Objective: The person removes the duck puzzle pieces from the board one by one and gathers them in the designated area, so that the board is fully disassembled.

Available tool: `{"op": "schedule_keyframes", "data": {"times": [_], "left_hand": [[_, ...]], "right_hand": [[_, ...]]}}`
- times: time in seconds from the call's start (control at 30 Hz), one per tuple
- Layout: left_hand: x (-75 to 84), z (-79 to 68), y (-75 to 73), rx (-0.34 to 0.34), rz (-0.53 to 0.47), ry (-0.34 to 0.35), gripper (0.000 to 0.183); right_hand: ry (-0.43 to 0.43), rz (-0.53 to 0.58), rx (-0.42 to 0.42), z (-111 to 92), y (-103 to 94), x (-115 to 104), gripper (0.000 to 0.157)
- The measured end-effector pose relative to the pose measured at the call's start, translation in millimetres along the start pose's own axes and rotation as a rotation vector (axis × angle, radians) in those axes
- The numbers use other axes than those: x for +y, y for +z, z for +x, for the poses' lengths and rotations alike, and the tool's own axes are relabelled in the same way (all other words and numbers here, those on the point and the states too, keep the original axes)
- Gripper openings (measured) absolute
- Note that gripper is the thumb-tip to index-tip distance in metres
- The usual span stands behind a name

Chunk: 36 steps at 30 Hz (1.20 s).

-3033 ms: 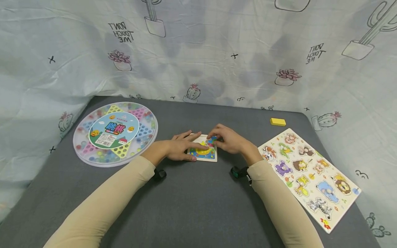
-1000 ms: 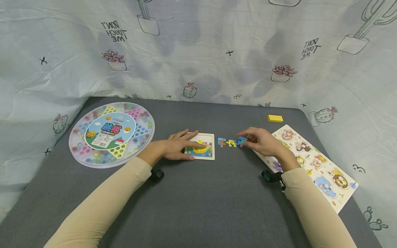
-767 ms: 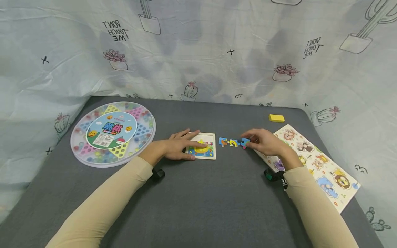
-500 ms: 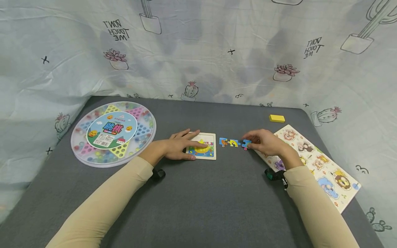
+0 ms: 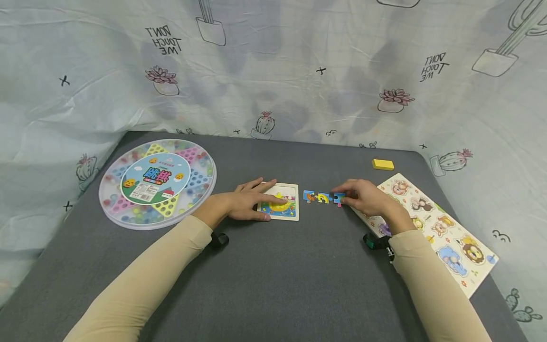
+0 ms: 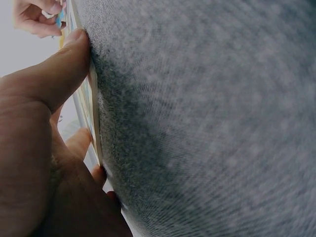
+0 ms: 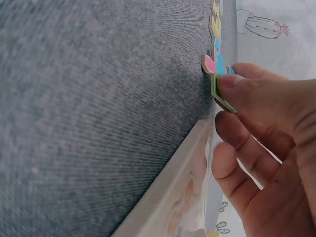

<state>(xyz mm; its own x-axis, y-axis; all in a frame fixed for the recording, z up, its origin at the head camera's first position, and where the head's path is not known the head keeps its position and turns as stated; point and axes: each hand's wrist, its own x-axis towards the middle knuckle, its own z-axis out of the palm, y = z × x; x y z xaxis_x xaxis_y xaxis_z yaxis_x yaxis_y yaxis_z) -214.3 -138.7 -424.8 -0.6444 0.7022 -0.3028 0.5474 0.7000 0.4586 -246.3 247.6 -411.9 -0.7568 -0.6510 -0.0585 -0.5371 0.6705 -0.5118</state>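
Note:
A small jigsaw puzzle tray (image 5: pixel 291 188) with a yellow and blue picture lies flat in the middle of the table. My left hand (image 5: pixel 244 205) rests on it, fingers spread and fairly straight, covering its left part; the left wrist view has the thumb (image 6: pixel 74 54) along the tray's edge. To the right of the tray lie an orange-and-blue jigsaw piece (image 5: pixel 308 196) and a yellow-and-blue one (image 5: pixel 323 198) in a row. My right hand (image 5: pixel 365 195) pinches another blue jigsaw piece (image 7: pixel 217 61), with a pink knob, at the row's right end.
A pale animal puzzle board (image 5: pixel 472 278) lies slanted under the right forearm. Behind it sits a yellow block (image 5: pixel 382 164). At the left is a round Chinese checkers set (image 5: pixel 201 209). A printed cloth (image 5: pixel 290 95) hangs behind the grey table (image 5: pixel 278 285).
Since the oldest frame, my right hand has left the tray and moved right, where the separate jigsaw pieces now lie. Lately the pinched piece shifted slightly right, then left. My left hand stayed put.

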Motion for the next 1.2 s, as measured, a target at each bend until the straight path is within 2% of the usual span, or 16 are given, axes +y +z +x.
{"op": "schedule_keyframes", "data": {"times": [0.6, 0.93, 1.2], "left_hand": [[1.7, 0.4, -1.9, 0.002, -0.016, -0.003, 0.059], [1.4, -5.3, 1.3, 0.06, -0.071, 0.006, 0.055], [6.9, -11.8, 8.0, 0.125, -0.002, 0.02, 0.049]], "right_hand": [[-0.02, -0.02, 0.018, -1.8, 2.6, 1.7, 0.028], [-0.021, -0.021, 0.019, 0.8, -3.8, -6.5, 0.026], [-0.054, -0.037, 0.045, 4.9, -6.3, -19.4, 0.024]]}}
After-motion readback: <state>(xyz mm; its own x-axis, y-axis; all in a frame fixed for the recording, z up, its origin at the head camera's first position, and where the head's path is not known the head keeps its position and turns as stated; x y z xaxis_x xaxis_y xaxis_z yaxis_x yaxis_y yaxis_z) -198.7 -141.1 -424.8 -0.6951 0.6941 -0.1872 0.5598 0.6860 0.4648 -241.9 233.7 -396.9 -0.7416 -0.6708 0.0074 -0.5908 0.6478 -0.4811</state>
